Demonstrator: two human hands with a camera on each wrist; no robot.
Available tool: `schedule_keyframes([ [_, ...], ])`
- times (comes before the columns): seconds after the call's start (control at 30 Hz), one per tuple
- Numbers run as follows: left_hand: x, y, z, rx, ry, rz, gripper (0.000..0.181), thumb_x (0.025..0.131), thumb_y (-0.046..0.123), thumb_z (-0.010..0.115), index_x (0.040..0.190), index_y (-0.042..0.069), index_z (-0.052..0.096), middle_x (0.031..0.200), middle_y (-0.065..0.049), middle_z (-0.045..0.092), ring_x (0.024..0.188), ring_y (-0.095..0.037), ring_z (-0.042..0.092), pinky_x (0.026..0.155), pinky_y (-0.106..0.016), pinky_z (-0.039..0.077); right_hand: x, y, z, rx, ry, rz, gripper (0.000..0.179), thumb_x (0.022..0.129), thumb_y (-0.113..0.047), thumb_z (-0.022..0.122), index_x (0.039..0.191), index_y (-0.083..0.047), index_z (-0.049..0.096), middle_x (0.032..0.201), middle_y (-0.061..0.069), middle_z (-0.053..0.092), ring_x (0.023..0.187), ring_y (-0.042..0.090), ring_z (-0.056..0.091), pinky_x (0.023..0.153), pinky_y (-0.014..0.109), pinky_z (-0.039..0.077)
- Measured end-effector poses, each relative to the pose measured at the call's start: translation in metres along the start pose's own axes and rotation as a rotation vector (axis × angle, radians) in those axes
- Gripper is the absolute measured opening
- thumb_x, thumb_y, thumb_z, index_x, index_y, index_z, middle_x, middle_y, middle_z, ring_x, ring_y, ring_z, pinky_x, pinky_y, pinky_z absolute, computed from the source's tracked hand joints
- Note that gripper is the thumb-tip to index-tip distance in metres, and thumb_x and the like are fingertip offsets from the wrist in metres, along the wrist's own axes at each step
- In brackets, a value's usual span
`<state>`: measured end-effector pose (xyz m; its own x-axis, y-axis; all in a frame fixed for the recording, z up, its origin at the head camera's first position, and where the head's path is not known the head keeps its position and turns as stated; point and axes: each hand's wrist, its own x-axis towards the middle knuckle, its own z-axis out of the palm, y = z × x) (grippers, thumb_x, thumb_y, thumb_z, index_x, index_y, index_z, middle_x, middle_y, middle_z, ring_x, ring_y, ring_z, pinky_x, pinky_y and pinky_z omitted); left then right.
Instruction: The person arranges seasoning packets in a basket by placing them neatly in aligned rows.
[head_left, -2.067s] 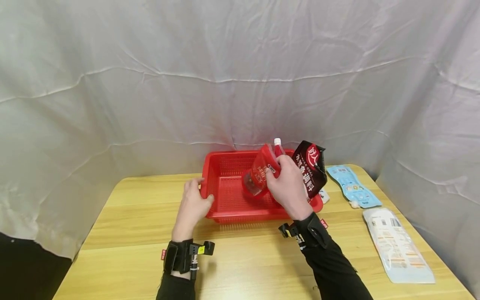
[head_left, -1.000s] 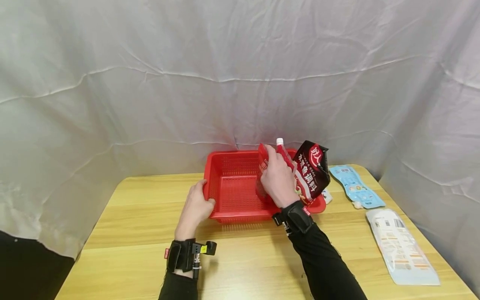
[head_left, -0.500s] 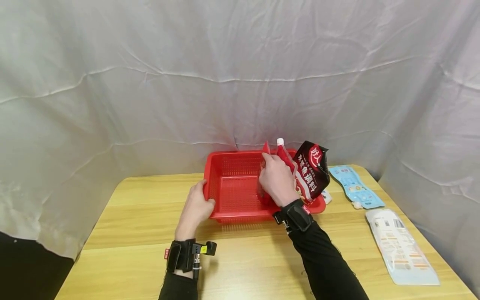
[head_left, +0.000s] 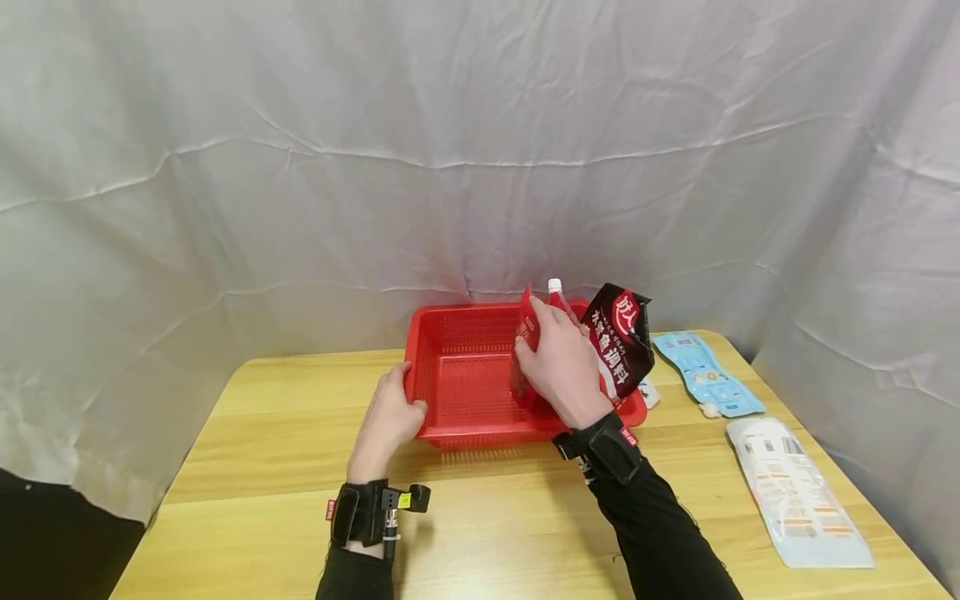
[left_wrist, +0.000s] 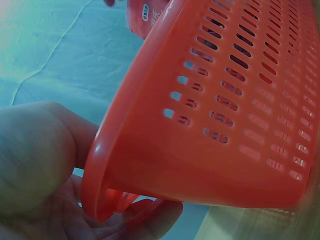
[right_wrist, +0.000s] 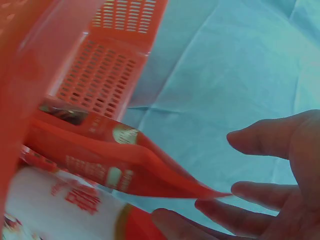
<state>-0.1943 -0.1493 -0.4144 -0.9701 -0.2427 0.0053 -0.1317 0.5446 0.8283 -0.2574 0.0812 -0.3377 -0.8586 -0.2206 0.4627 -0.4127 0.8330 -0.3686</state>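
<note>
A red slotted plastic basket (head_left: 468, 387) stands at the back of the table. My left hand (head_left: 387, 417) grips its left rim; in the left wrist view the thumb and the fingers (left_wrist: 162, 217) lie on either side of that rim. Inside the basket a red pouch (head_left: 527, 333) stands on edge. My right hand (head_left: 562, 362) is at its upper edge, thumb spread apart from the fingers, with fingertips right at the pouch's pointed corner in the right wrist view. Right of it lean a white-capped red pouch (head_left: 555, 286) and a black seasoning pouch (head_left: 618, 342).
On the table's right side lie a light blue spouted pouch (head_left: 708, 375) and a white printed pouch (head_left: 798, 492). A small white piece (head_left: 649, 393) shows past the basket's right end. A grey curtain (head_left: 465, 208) hangs behind and at both sides.
The red pouch, earlier held tilted over the basket, now stands inside against the other pouches. My right hand has let go of it. My left hand stays at the left rim.
</note>
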Motion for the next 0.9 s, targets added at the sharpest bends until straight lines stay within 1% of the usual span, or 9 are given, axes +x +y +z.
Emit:
schedule_keyframes([
  [0.07, -0.001, -0.001, 0.0, 0.002, -0.002, -0.002, 0.07, 0.094, 0.0, 0.059, 0.159, -0.001, 0.031, 0.143, -0.026, 0.047, 0.12, -0.042, 0.054, 0.1, -0.059, 0.052, -0.003, 0.0, -0.007, 0.021, 0.035, -0.02, 0.06, 0.096, -0.025, 0.069, 0.151, -0.008, 0.051, 0.135, 0.019, 0.063, 0.11, 0.038, 0.066, 0.092, 0.057, 0.056],
  [0.17, -0.001, -0.002, 0.0, 0.005, -0.002, -0.002, 0.071, 0.094, 0.0, 0.059, 0.159, -0.001, 0.031, 0.144, -0.026, 0.047, 0.12, -0.042, 0.054, 0.1, -0.059, 0.052, -0.008, 0.0, -0.019, 0.059, 0.102, -0.058, 0.061, 0.096, -0.024, 0.071, 0.151, -0.007, 0.051, 0.128, 0.018, 0.065, 0.097, 0.034, 0.068, 0.079, 0.052, 0.059],
  [0.2, -0.001, -0.002, 0.0, 0.006, -0.002, 0.0, 0.071, 0.094, 0.0, 0.059, 0.159, -0.001, 0.031, 0.144, -0.026, 0.047, 0.12, -0.042, 0.054, 0.1, -0.059, 0.052, -0.01, 0.001, -0.022, 0.067, 0.127, -0.07, 0.062, 0.095, -0.024, 0.071, 0.151, -0.007, 0.051, 0.129, 0.018, 0.065, 0.097, 0.034, 0.068, 0.079, 0.051, 0.06],
  [0.3, -0.001, -0.002, -0.001, 0.017, 0.004, 0.013, 0.07, 0.094, 0.0, 0.059, 0.158, -0.002, 0.032, 0.144, -0.027, 0.047, 0.119, -0.042, 0.055, 0.1, -0.059, 0.052, -0.014, 0.005, -0.033, 0.098, 0.198, -0.1, 0.061, 0.095, -0.022, 0.072, 0.151, -0.007, 0.052, 0.132, 0.017, 0.065, 0.102, 0.033, 0.069, 0.081, 0.051, 0.061],
  [0.47, 0.0, -0.002, -0.001, 0.023, 0.006, 0.022, 0.07, 0.093, 0.0, 0.059, 0.158, -0.003, 0.032, 0.143, -0.027, 0.048, 0.119, -0.042, 0.055, 0.101, -0.059, 0.052, -0.019, 0.015, -0.05, 0.153, 0.296, -0.138, 0.059, 0.096, -0.018, 0.072, 0.15, -0.005, 0.052, 0.144, 0.017, 0.061, 0.117, 0.036, 0.066, 0.092, 0.053, 0.058],
  [0.53, 0.001, -0.002, -0.001, 0.021, 0.006, 0.021, 0.07, 0.094, 0.0, 0.059, 0.158, -0.003, 0.032, 0.143, -0.027, 0.048, 0.12, -0.042, 0.055, 0.101, -0.058, 0.052, -0.02, 0.022, -0.055, 0.184, 0.337, -0.146, 0.058, 0.096, -0.016, 0.072, 0.149, -0.004, 0.053, 0.143, 0.018, 0.061, 0.117, 0.037, 0.065, 0.092, 0.053, 0.057],
  [0.6, 0.001, -0.002, -0.001, 0.021, 0.005, 0.02, 0.07, 0.094, 0.0, 0.059, 0.158, -0.003, 0.032, 0.143, -0.027, 0.048, 0.12, -0.042, 0.055, 0.101, -0.059, 0.052, -0.02, 0.029, -0.062, 0.223, 0.37, -0.142, 0.057, 0.095, -0.013, 0.072, 0.149, -0.004, 0.054, 0.143, 0.017, 0.061, 0.119, 0.036, 0.064, 0.095, 0.053, 0.056],
  [0.7, 0.001, -0.003, -0.001, 0.021, 0.003, 0.019, 0.07, 0.094, 0.0, 0.058, 0.158, -0.003, 0.031, 0.143, -0.027, 0.047, 0.12, -0.042, 0.055, 0.101, -0.059, 0.052, -0.02, 0.042, -0.072, 0.279, 0.402, -0.111, 0.056, 0.095, -0.01, 0.072, 0.148, -0.006, 0.056, 0.142, 0.015, 0.062, 0.116, 0.034, 0.066, 0.093, 0.052, 0.057],
  [0.9, 0.001, -0.002, -0.002, 0.018, -0.003, 0.017, 0.07, 0.095, -0.001, 0.058, 0.159, -0.002, 0.03, 0.146, -0.027, 0.046, 0.122, -0.042, 0.054, 0.103, -0.06, 0.051, -0.026, 0.07, -0.088, 0.304, 0.412, -0.005, 0.056, 0.096, -0.011, 0.071, 0.15, -0.011, 0.056, 0.144, 0.01, 0.062, 0.121, 0.035, 0.066, 0.096, 0.053, 0.056],
])
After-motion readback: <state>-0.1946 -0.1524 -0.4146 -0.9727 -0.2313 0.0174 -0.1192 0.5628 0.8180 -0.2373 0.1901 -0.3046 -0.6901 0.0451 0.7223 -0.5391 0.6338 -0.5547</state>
